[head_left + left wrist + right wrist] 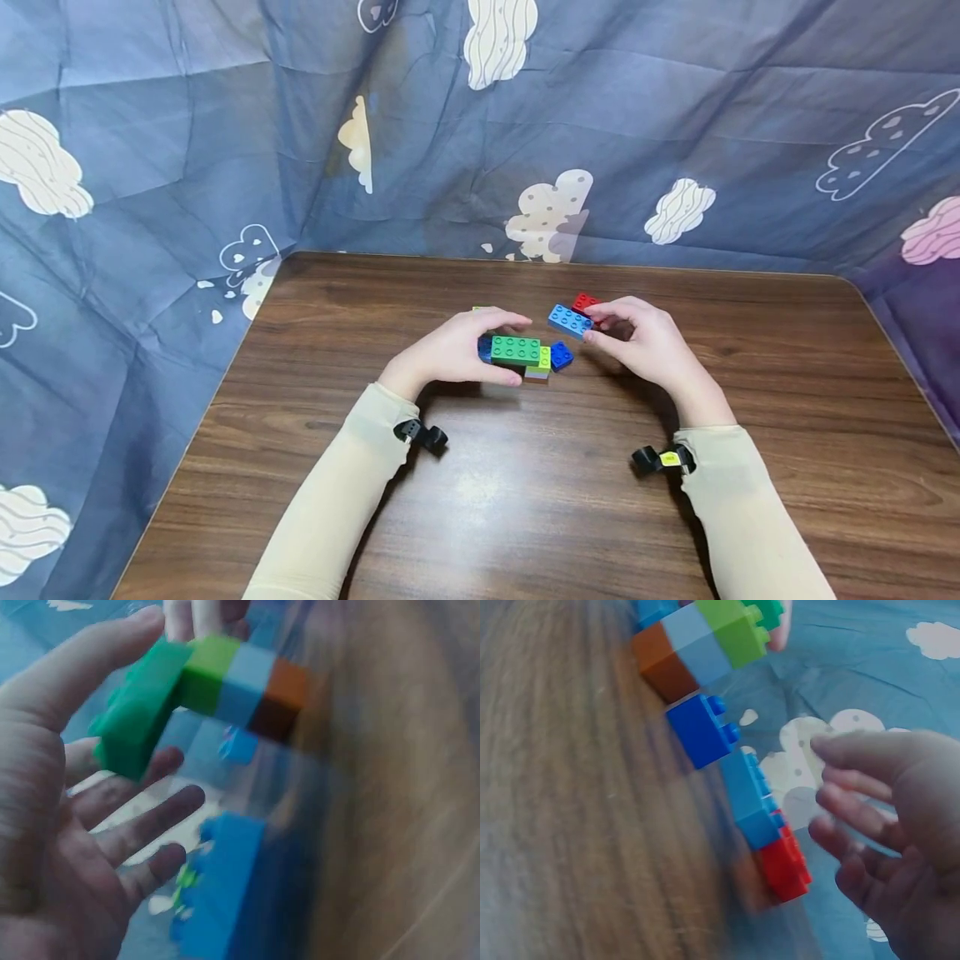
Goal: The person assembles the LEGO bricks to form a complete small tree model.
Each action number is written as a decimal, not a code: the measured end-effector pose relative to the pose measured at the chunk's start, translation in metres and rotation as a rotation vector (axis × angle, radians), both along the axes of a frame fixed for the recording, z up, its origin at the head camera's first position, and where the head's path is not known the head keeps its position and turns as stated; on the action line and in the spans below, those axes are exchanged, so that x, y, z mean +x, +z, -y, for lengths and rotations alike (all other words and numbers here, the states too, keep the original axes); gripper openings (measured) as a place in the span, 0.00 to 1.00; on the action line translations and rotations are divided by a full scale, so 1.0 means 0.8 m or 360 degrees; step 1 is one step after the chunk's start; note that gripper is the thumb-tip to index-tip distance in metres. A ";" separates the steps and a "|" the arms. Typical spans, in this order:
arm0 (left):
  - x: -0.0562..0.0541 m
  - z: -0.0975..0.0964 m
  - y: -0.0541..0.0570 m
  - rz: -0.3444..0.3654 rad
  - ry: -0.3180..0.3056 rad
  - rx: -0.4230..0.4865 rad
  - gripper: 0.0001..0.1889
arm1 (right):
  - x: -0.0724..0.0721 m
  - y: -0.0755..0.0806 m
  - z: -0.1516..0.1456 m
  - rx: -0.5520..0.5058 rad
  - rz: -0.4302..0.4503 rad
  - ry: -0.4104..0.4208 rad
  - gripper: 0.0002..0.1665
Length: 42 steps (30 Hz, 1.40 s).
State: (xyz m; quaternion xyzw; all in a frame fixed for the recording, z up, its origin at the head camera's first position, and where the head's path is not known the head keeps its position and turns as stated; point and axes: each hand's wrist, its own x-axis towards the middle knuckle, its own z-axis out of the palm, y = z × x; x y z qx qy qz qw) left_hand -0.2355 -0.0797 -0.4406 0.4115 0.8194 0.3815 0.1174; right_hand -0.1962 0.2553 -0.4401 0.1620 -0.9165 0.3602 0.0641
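Note:
A green brick [515,350] lies across the top of a small stack, its one end on a lime brick [731,630] with a light grey-blue brick [697,646] and a brown brick [662,664] below. My left hand [453,350] surrounds this stack, thumb and fingers spread apart on either side of the green brick. A dark blue brick [561,356] stands just right of the stack. My right hand [645,342] is beside a lighter blue brick [570,321], fingers loosely bent with a gap to it in the right wrist view. Behind that brick is a red brick [585,302].
A larger blue brick [225,889] stands on the table near the left palm, partly hidden in the head view. The brown wooden table [525,500] reaches back to a blue cloth [420,167] with cloud prints. Both wrists carry black straps.

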 end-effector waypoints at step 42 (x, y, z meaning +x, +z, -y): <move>0.015 -0.036 -0.022 -0.0085 0.0153 0.0220 0.17 | 0.015 0.020 0.021 -0.0012 -0.0064 0.0569 0.28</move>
